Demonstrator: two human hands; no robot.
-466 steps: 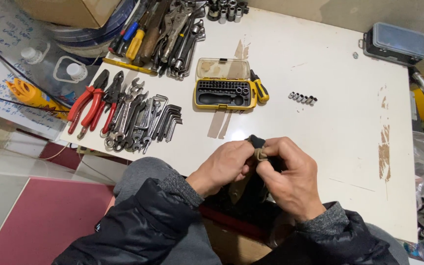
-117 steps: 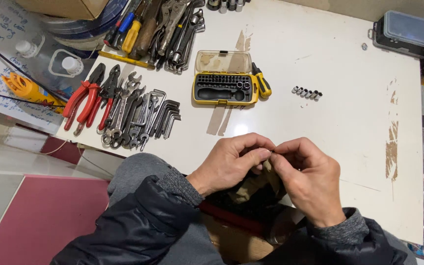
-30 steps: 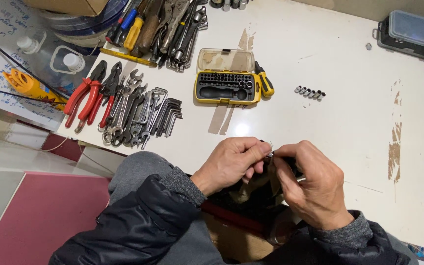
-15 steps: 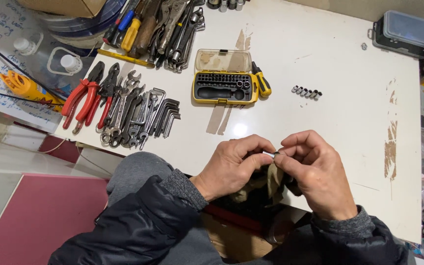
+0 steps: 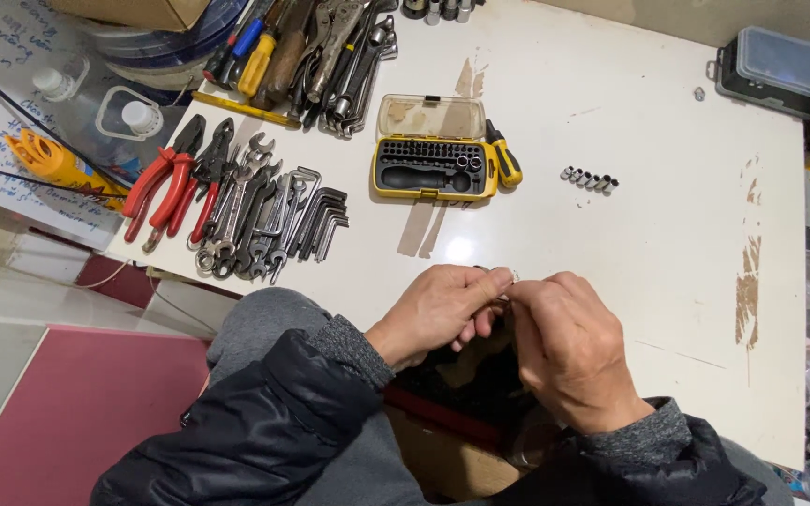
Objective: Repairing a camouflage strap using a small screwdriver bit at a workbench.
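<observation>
My left hand (image 5: 441,309) and my right hand (image 5: 569,347) meet at the near edge of the white table (image 5: 649,225). Their fingertips pinch a small metal part (image 5: 512,277) between them; most of it is hidden by the fingers. A dark object below the hands, over my lap, is largely covered. Beyond the hands lies an open yellow bit case (image 5: 435,157) with a yellow-handled screwdriver (image 5: 504,163) beside it. A short row of small sockets (image 5: 590,179) lies to its right.
Red-handled pliers (image 5: 169,180), wrenches (image 5: 241,211) and hex keys (image 5: 316,220) lie at the table's left. More tools (image 5: 316,47) are piled at the far left. A grey plastic case (image 5: 780,70) sits at the far right corner. Plastic bottles (image 5: 133,112) stand left of the table.
My hands stay joined at the table edge. The right hand's fingers have closed further over the small part, and the view has shifted slightly.
</observation>
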